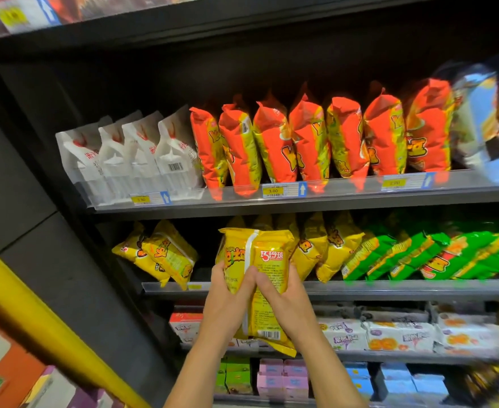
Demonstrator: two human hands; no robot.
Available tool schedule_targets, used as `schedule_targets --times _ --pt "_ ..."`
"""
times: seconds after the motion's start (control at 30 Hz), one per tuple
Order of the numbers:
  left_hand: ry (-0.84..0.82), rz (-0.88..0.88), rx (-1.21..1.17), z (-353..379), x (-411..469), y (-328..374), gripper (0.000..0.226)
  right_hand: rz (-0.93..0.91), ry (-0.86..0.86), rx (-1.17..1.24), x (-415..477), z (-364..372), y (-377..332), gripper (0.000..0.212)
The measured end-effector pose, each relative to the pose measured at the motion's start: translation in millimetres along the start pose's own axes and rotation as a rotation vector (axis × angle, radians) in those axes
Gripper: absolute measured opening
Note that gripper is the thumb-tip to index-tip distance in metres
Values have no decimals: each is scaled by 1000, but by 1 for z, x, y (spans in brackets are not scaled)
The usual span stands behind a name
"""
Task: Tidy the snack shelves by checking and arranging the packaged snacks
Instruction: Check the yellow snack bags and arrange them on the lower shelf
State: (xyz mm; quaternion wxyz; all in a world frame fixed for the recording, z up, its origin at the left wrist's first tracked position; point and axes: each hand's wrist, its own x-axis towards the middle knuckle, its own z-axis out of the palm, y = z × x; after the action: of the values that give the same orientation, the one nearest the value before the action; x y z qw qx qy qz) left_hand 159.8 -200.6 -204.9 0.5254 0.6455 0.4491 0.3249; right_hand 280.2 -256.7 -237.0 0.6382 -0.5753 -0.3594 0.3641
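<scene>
Here, two hands grip a yellow plastic snack packet upright before the dark metal shelf.
Left hand and right hand curl round its sides, thumbs touching, at a gap in the row of matching yellow bags.

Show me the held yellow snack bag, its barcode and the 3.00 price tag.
yellow snack bag (267, 256), head view, on its red label.
barcode (269, 334), head view, on its stripes.
3.00 price tag (273, 190), head view, on its yellow field.
</scene>
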Motion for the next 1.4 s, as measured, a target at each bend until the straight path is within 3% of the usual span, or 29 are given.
schedule_targets --times 0.1,0.27,0.37,0.47,0.6,0.77,0.9,0.93,1.0,1.13,1.27,1.4 --pt "-53 -81 -36 -5 1 3 71 38 23 58 2 -13 1 100" --pt "-72 -201 -285 -13 3 14 70 196 -13 371 2 -36 4 73" --pt "-66 -288 -396 -12 6 19 74 279 -10 549 0 -44 9 96" --pt "-80 -350 -488 -12 10 23 79 346 12 712 -1 -51 16 84" --pt "-165 -362 -519 -7 12 29 78 353 -69 795 0 -59 26 108" --pt "-290 -331 -389 7 14 30 71 290 -5 577 -9 -65 21 80" --pt "-342 -318 -264 29 8 31 45 187 2 233 -12 -64 6 51" --pt "-349 -313 -224 32 10 28 54 165 7 157 -12 -62 2 50" --pt "-338 -277 -163 36 13 18 74 145 23 51 -11 -59 -2 56" --pt "-258 -259 -141 37 15 12 76 207 7 28 -7 -63 -3 74" --pt "-229 -328 -208 35 11 15 61 257 30 191 -5 -73 -7 79" --pt "-206 -371 -327 35 9 16 65 256 30 261 -4 -81 -16 87"
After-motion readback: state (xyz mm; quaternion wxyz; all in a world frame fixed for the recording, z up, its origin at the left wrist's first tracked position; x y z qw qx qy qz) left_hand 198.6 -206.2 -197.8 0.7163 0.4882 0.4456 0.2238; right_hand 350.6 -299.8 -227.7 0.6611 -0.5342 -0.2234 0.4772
